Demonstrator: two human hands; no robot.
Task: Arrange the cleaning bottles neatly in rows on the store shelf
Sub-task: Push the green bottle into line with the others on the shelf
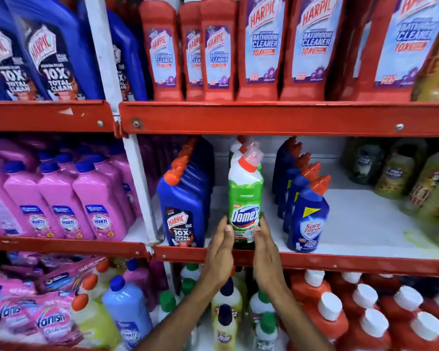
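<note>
The base of the green Domex bottle (244, 201), standing at the middle shelf's near edge (314, 262), is being hidden and flanked by the left hand (219, 247) and right hand (265, 245), fingers flat, with bare shelf lying right of the Sani Fresh row (307, 219).

The light is bright and even, probably from ceiling lamps out of view. The deep back of the middle shelf (360, 219) lies in soft shadow. The centre is fairly sharp; the edges bend outward and blur, so the green bottles (416, 178) at right look smeared.
</note>
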